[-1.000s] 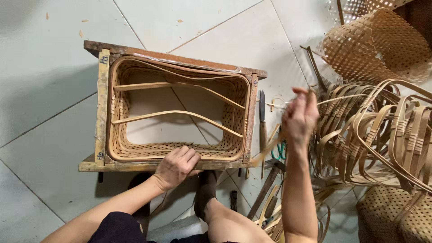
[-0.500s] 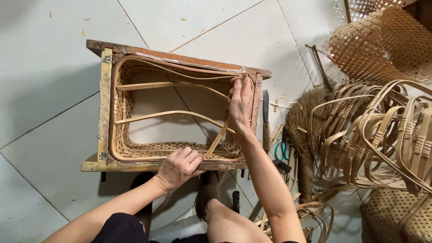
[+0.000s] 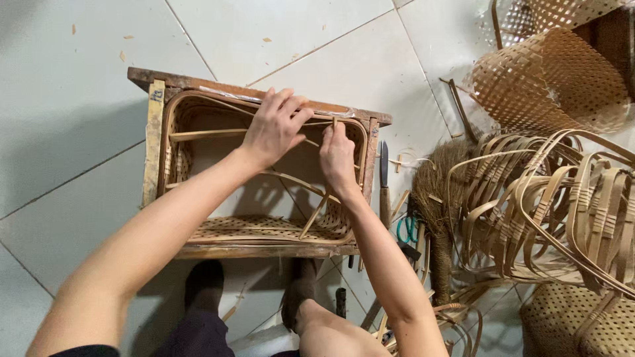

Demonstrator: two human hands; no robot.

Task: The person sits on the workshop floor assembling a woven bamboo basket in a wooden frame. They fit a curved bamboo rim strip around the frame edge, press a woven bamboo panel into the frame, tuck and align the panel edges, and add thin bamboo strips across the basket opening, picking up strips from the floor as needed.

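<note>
Down by feet, wooden frame (image 3: 156, 132) on tile floor, half-woven basket (image 3: 264, 228) inside. Further up, left hand (image 3: 276, 125) spread over top rim, right hand (image 3: 338, 158) pinching thin bamboo strip (image 3: 316, 213). Looks light, springy, snaps if kinked, so best gripped near end. Beyond, loose strips (image 3: 549, 198).

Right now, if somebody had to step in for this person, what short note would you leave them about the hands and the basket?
Left hand: resting on the far rim of the woven basket, which sits inside a wooden frame on the tiled floor.
Right hand: pinching a thin bamboo strip near the far right corner.
Done: near wall woven, a few cross strips in place.
Left: the middle is open, strip not yet seated.
Nearby: knife right of the frame, bent strips beyond.
</note>
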